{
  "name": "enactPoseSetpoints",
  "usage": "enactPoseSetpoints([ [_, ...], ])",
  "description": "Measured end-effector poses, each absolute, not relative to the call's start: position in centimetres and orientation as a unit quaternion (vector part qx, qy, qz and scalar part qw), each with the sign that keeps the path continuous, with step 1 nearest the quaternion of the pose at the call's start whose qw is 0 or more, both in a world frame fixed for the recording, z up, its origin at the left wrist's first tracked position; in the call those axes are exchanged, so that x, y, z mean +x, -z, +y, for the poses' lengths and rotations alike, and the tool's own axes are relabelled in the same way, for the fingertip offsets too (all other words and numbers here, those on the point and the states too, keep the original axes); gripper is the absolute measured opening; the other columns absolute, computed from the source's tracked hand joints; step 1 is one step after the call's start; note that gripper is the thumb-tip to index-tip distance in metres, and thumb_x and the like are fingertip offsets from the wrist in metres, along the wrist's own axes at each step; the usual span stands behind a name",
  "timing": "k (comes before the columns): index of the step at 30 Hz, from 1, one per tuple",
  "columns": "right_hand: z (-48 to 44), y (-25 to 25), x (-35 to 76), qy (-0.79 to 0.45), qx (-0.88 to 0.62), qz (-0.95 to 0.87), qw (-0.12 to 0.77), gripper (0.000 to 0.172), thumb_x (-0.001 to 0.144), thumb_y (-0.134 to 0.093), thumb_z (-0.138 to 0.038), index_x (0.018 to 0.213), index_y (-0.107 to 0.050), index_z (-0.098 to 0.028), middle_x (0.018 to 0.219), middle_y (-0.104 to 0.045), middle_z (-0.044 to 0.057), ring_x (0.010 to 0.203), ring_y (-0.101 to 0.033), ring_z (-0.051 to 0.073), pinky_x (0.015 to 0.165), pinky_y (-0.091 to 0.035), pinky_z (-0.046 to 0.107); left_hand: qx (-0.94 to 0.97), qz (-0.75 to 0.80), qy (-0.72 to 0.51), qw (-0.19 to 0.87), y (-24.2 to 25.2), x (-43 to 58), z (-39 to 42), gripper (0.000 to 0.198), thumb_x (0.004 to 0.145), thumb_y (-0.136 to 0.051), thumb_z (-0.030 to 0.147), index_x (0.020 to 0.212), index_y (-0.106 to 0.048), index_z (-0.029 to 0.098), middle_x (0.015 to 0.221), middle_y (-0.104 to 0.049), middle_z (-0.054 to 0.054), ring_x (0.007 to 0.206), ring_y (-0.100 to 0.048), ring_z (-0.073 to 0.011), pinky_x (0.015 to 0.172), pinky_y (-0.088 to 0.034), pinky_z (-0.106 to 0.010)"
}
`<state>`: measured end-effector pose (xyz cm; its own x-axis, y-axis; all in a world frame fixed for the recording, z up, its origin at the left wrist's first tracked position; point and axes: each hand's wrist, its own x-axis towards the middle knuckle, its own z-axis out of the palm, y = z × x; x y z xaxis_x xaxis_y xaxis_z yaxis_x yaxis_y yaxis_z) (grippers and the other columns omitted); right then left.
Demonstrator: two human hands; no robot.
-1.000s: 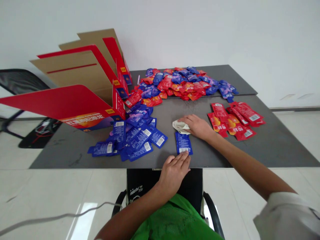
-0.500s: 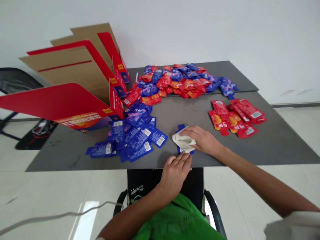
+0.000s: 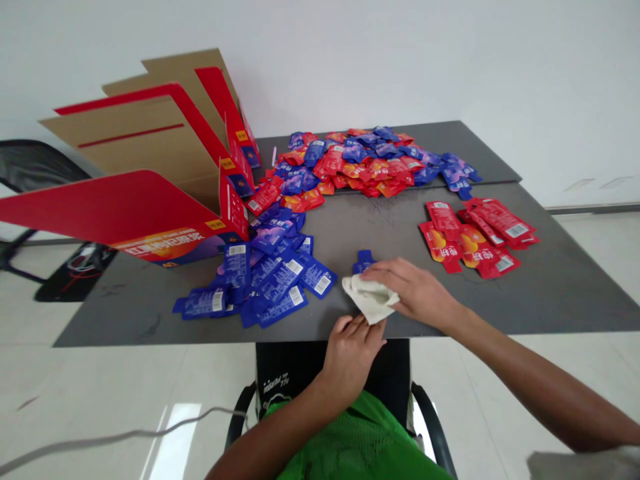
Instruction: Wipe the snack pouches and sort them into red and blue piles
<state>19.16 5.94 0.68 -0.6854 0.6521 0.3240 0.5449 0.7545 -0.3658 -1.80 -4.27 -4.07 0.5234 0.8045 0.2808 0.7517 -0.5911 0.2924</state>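
Right hand (image 3: 417, 293) on crumpled white cloth (image 3: 369, 300), left hand (image 3: 351, 363) just below

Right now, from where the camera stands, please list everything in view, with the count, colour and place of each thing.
opened cardboard display boxes: about three, red and brown, left end of table
glossy sachet heap: many, red, orange, blue, far side of table
glossy blue sachets: many, blue, left of centre
glossy red sachets: many, red, right side
single glossy blue sachet: one, blue, partly under cloth
crumpled fabric cloth: one, off-white, in right hand
dark grey table: one, dark grey, under these things
black chair: one, black, left of table
right hand: one, on cloth
left hand: one, at near table edge
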Motion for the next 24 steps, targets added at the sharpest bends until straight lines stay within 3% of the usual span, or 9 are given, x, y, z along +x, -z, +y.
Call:
enactPoseSetpoints([
  [2, 4.9, 0.3, 19.0, -0.142, -0.313, -0.918, 0.195, 0.047, 0.101, -0.06, -0.024, 0.148, -0.058, -0.029, 0.138, -0.069, 0.009, 0.119, -0.067, 0.026, 0.1, -0.058, 0.042, 0.87, 0.449, -0.19, 0.076, 4.1, -1.8, -4.2, 0.03, 0.102, -0.073, 0.029, 0.13, -0.069, 0.019, 0.12, -0.081, -0.007, 0.114, -0.076, -0.0221, 0.095, -0.056, -0.036],
  [7, 8.9, 2.1, 18.8, -0.101, -0.373, -0.899, 0.206, 0.049, 0.097, -0.065, -0.022, 0.145, -0.059, -0.026, 0.139, -0.068, 0.011, 0.124, -0.064, 0.03, 0.104, -0.057, 0.047, 0.875, 0.43, -0.215, 0.055, 4.4, -1.9, -4.2, 0.033, 0.105, -0.068, 0.028, 0.136, -0.066, 0.017, 0.145, -0.071, -0.009, 0.131, -0.069, -0.0212, 0.099, -0.055, -0.036],
  [10, 11.3, 1.4, 19.1, -0.063, -0.422, -0.877, 0.219, 0.045, 0.098, -0.064, -0.024, 0.143, -0.061, -0.024, 0.136, -0.07, 0.013, 0.12, -0.065, 0.031, 0.102, -0.057, 0.049, 0.869, 0.425, -0.243, 0.071, 3.8, -1.9, -3.9, 0.03, 0.105, -0.069, 0.033, 0.13, -0.068, 0.017, 0.141, -0.073, -0.009, 0.127, -0.071, -0.0221, 0.098, -0.056, -0.037],
  [16, 6.8, -1.0, 22.0, -0.023, -0.505, -0.767, 0.396, 0.042, 0.102, -0.064, -0.032, 0.143, -0.061, -0.027, 0.135, -0.07, 0.012, 0.124, -0.066, 0.031, 0.108, -0.053, 0.05, 0.845, 0.45, -0.256, 0.131, 0.5, -2.1, 0.0, 0.03, 0.109, -0.062, 0.034, 0.134, -0.066, 0.02, 0.115, -0.081, -0.007, 0.104, -0.075, -0.0227, 0.092, -0.057, -0.039],
  [20, 0.5, 0.2, 24.2, -0.053, -0.614, -0.643, 0.456, 0.034, 0.098, -0.07, -0.041, 0.128, -0.071, -0.027, 0.122, -0.075, 0.009, 0.109, -0.072, 0.03, 0.098, -0.057, 0.046, 0.82, 0.517, -0.239, 0.065, 0.1, -1.9, 3.6, 0.037, 0.108, -0.061, 0.034, 0.139, -0.062, 0.015, 0.12, -0.076, -0.013, 0.111, -0.068, -0.0284, 0.096, -0.056, -0.043],
  [24, -3.5, 3.2, 25.4, -0.108, -0.702, -0.517, 0.478, 0.043, 0.093, -0.072, -0.052, 0.125, -0.074, -0.024, 0.118, -0.076, 0.01, 0.105, -0.073, 0.031, 0.094, -0.057, 0.047, 0.789, 0.588, -0.18, 0.0, 0.8, -1.0, 5.4, 0.049, 0.106, -0.062, 0.046, 0.14, -0.061, 0.011, 0.116, -0.07, -0.016, 0.105, -0.066, -0.0299, 0.089, -0.055, -0.041],
])
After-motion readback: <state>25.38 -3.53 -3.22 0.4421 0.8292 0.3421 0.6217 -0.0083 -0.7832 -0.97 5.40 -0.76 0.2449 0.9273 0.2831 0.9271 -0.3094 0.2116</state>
